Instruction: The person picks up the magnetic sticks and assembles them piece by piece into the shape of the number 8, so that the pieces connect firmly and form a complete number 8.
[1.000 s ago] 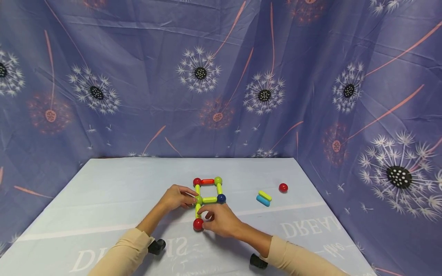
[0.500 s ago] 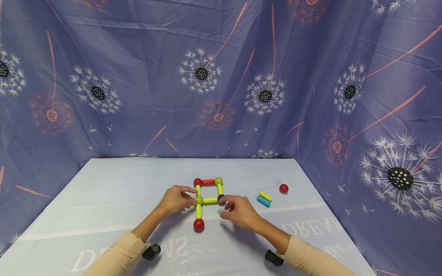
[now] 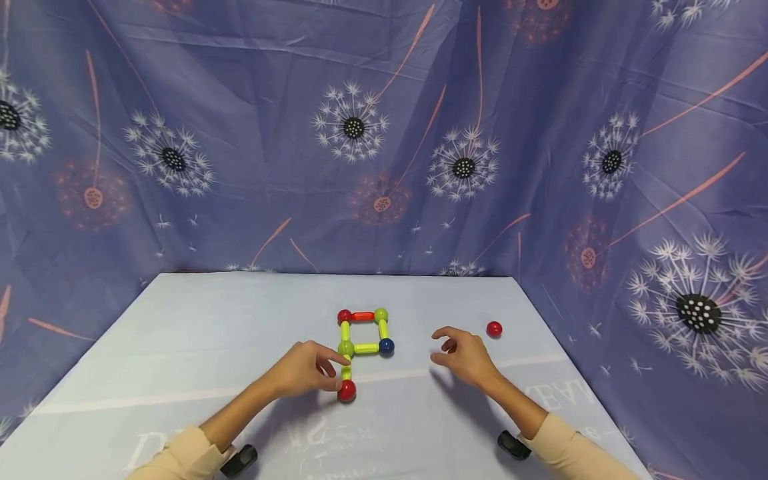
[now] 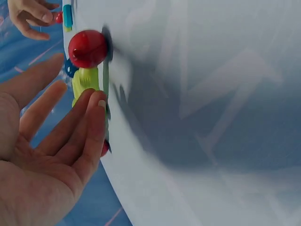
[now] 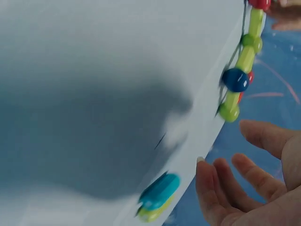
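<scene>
A flat figure of toy sticks and balls lies mid-table: a square with a yellow-green ball (image 3: 346,348), a blue ball (image 3: 387,347), another yellow-green ball (image 3: 381,314) and a red ball (image 3: 345,317) at its corners. One yellow-green stick runs from it toward me, ending in a larger red ball (image 3: 347,391). Beside that stick and ball hovers my left hand (image 3: 309,368), fingers extended, gripping nothing. My right hand (image 3: 468,359) is over the table with loosely bent fingers, near a blue stick (image 5: 161,190) and a yellow-green stick (image 5: 153,214), both hidden in the head view.
Farther right lies a loose red ball (image 3: 495,329). A pale printed cloth covers the table (image 3: 240,300), and a purple dandelion curtain (image 3: 270,167) hangs behind and at the sides. Dark wrist devices (image 3: 239,461) sit under both forearms.
My right hand has left the front stick and red ball, passed the blue ball and gone right to the loose sticks. My left hand has drawn back from the corner ball toward the front ball.
</scene>
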Demonstrator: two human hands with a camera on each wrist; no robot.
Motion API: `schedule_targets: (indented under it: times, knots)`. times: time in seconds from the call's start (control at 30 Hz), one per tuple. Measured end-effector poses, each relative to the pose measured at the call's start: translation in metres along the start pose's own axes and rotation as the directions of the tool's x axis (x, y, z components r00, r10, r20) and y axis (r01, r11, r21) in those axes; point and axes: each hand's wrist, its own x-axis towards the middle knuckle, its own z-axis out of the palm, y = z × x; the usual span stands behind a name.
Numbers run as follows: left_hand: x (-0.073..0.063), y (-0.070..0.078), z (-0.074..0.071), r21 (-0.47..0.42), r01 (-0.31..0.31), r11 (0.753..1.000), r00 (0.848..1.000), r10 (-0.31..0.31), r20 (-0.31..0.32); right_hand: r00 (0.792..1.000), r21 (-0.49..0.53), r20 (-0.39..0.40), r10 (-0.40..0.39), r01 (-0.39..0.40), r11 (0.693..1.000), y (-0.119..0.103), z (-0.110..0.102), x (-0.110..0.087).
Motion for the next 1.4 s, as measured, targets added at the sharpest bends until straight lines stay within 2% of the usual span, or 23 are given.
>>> schedule_targets:
  times: [0.13, 0.3, 0.6, 1.07, 1.4]
  knots:
    - [-0.003, 0.0, 0.006, 0.03, -0.008, 1.0, 1.0, 0.007, 0.02, 0.999, 0.001, -0.038, 0.025, -0.025, 1.0, 0.015, -0.008, 0.0]
    - [-0.003, 0.0, 0.011, 0.01, -0.03, 0.999, 0.999, 0.03, 0.034, 0.997, 0.005, -0.062, 0.036, -0.036, 0.999, 0.027, -0.013, 0.001]
    - [-0.001, 0.003, 0.016, -0.008, -0.038, 0.999, 0.999, 0.039, 0.009, 0.995, -0.056, -0.092, 0.032, -0.038, 0.998, 0.042, -0.013, 0.003]
    - [0.002, 0.002, 0.021, -0.065, -0.048, 0.997, 0.998, 0.046, -0.043, 0.995, -0.118, -0.098, 0.028, -0.04, 0.992, 0.045, -0.008, 0.0]
    - [0.003, 0.0, 0.021, -0.105, -0.012, 0.994, 1.0, 0.009, -0.027, 0.995, -0.137, -0.095, 0.021, -0.033, 0.99, 0.044, 0.0, -0.002]
